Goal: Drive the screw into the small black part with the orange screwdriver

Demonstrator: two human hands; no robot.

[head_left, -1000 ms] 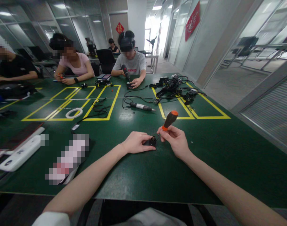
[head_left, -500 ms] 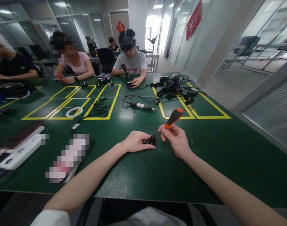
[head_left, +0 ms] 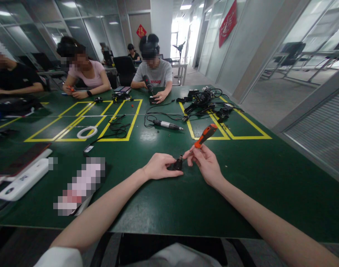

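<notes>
On the green table point(head_left: 141, 207), my left hand point(head_left: 159, 166) pinches a small black part point(head_left: 178, 164) between thumb and fingers. A short metallic piece shows at the top of that part; its exact kind is too small to make out. My right hand point(head_left: 206, 163) is closed around a screwdriver point(head_left: 205, 136) with an orange and dark grey handle. The handle leans up to the right, and the thin shaft slants down left toward the black part. Whether its tip touches the part I cannot tell.
An electric screwdriver point(head_left: 168, 125) with a cord lies beyond my hands. Tangled black cables point(head_left: 204, 102) are heaped at the back right. To the left are a white tape ring point(head_left: 87, 132), a power strip point(head_left: 25, 180) and a blurred-out phone-like object. Co-workers sit across the table.
The screwdriver has swung lower, its handle leaning further right and its shaft nearer the black part. My right hand has shifted slightly left; the black part is tilted a little differently.
</notes>
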